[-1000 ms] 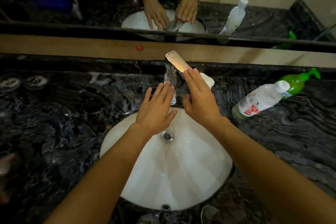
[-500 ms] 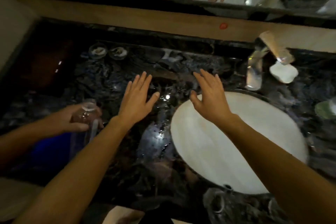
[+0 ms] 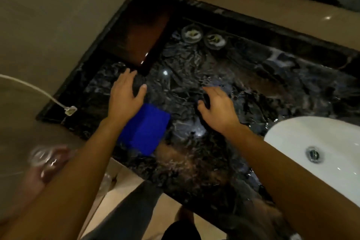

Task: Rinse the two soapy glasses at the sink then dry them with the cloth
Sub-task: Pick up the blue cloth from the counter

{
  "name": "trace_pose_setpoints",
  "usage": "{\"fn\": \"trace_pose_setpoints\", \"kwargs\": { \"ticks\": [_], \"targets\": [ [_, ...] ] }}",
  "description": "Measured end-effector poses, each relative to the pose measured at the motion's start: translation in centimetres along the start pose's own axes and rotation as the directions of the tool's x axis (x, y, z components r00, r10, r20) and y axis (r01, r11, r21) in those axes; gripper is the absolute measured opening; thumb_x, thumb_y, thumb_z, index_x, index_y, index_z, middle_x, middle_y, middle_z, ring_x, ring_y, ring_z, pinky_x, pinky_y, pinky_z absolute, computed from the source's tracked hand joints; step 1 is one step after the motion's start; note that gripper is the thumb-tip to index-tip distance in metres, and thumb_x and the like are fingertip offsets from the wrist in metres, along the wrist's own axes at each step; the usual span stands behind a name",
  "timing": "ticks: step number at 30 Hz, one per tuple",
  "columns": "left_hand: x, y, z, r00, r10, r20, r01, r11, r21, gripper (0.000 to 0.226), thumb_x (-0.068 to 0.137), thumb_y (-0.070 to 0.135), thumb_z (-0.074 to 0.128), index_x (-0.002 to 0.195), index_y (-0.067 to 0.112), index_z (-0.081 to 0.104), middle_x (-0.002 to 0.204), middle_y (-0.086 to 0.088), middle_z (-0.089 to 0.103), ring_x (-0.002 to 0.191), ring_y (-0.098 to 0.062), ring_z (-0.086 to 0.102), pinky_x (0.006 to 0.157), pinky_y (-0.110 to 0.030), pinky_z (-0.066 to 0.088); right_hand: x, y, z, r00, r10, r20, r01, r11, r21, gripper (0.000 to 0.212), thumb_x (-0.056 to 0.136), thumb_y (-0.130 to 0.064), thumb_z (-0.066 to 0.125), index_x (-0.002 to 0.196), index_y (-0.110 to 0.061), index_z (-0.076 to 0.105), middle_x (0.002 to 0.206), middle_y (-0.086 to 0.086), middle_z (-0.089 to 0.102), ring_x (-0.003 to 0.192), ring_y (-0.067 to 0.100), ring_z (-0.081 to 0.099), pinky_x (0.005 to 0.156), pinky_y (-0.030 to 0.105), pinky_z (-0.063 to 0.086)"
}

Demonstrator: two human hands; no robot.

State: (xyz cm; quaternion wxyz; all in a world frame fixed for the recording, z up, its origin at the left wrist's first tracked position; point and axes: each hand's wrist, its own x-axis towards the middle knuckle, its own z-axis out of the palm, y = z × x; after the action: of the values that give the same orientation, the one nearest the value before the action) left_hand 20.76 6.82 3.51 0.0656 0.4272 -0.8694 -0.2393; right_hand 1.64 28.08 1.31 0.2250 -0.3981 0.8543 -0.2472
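Two clear glasses with white suds inside, one (image 3: 191, 34) beside the other (image 3: 215, 41), stand at the back of the dark marble counter (image 3: 194, 161). A folded blue cloth (image 3: 145, 128) lies near the counter's front edge, partly under my left wrist. My left hand (image 3: 126, 95) hovers just beyond the cloth, fingers loosely curled, holding nothing. My right hand (image 3: 218, 108) hovers over wet counter to the cloth's right, also empty. The white sink (image 3: 292, 138) is at the right edge.
Another person's blurred hand (image 3: 37, 173) holds a clear glass object (image 3: 44, 159) at the lower left, off the counter. A white cable with a plug (image 3: 70, 110) hangs by the counter's left corner. A brown recessed panel (image 3: 136, 35) sits at the back left.
My view has swung left, away from the tap and sink. Both my hands moved left over the counter and their fingers curled. The other person's hand drew back from the counter, uncovering the blue cloth.
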Motion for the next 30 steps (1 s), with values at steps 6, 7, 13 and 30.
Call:
{"fn": "trace_pose_setpoints", "kwargs": {
  "ticks": [6, 7, 13, 30],
  "targets": [
    [-1.3, -5.5, -1.9, 0.966, 0.009, 0.259, -0.031, 0.996, 0.082, 0.053, 0.095, 0.035, 0.070, 0.141, 0.011, 0.057, 0.140, -0.016, 0.060, 0.126, -0.033, 0.058, 0.107, -0.038, 0.043, 1.7, -5.5, 4.1, 0.987, 0.021, 0.160, -0.025, 0.999, 0.028, 0.046, 0.099, -0.033, 0.063, 0.138, -0.010, 0.060, 0.127, 0.012, 0.067, 0.111, 0.028, 0.066, 0.093, 0.034, 0.052],
    [-1.3, -5.9, -2.0, 0.945, 0.026, 0.327, -0.064, 0.992, 0.105, 0.054, 0.094, 0.037, 0.071, 0.141, 0.013, 0.058, 0.140, -0.014, 0.059, 0.125, -0.032, 0.057, 0.106, -0.038, 0.043, 1.8, -6.2, 4.7, 0.981, 0.030, 0.192, -0.036, 0.999, 0.025, 0.045, 0.098, -0.034, 0.063, 0.136, -0.010, 0.061, 0.125, 0.011, 0.068, 0.110, 0.028, 0.066, 0.093, 0.033, 0.051],
    [0.0, -5.9, -1.7, 0.915, 0.017, 0.404, -0.062, 0.993, 0.098, 0.069, 0.091, 0.037, 0.075, 0.150, 0.015, 0.047, 0.125, -0.011, 0.056, 0.109, -0.028, 0.059, 0.098, -0.034, 0.045, 1.8, -9.2, 6.3, 0.957, 0.119, 0.265, -0.131, 0.991, 0.029, 0.044, 0.092, -0.043, 0.072, 0.121, -0.010, 0.068, 0.111, 0.008, 0.072, 0.104, 0.025, 0.067, 0.089, 0.033, 0.052],
    [2.1, -0.7, -1.9, 0.853, 0.047, 0.520, -0.046, 0.999, -0.016, 0.014, 0.097, 0.023, 0.068, 0.110, 0.024, 0.063, 0.090, -0.001, 0.063, 0.078, -0.015, 0.059, 0.060, -0.029, 0.042, -0.9, -7.9, 3.9, 0.933, 0.206, 0.294, -0.242, 0.966, 0.091, 0.020, 0.099, -0.029, 0.064, 0.110, -0.012, 0.066, 0.101, 0.008, 0.070, 0.095, 0.024, 0.066, 0.084, 0.038, 0.057]
  ]
}}
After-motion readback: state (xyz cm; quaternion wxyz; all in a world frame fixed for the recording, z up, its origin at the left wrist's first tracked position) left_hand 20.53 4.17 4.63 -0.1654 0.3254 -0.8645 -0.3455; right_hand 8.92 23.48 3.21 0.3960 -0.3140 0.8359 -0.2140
